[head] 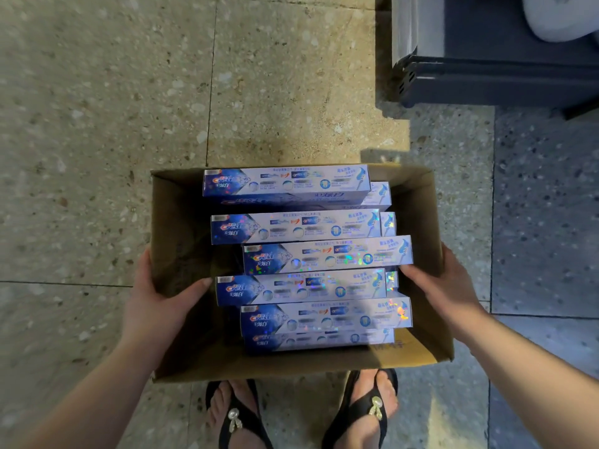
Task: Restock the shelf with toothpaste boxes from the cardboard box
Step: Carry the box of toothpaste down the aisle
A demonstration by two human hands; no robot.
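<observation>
Speckled floor (97, 124) shows beneath a cardboard box (175, 228) of glossy toothpaste boxes (311, 286).

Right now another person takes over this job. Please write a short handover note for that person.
Left hand: grips the left wall of the cardboard box, thumb inside.
Right hand: grips the right wall.
Toothpaste boxes: lie flat in the cardboard box, stacked.
Shelf: upper right, apart from the box.
Done: no toothpaste shows on the visible part of the shelf.
Left: bring the box over, shelve them all.
</observation>
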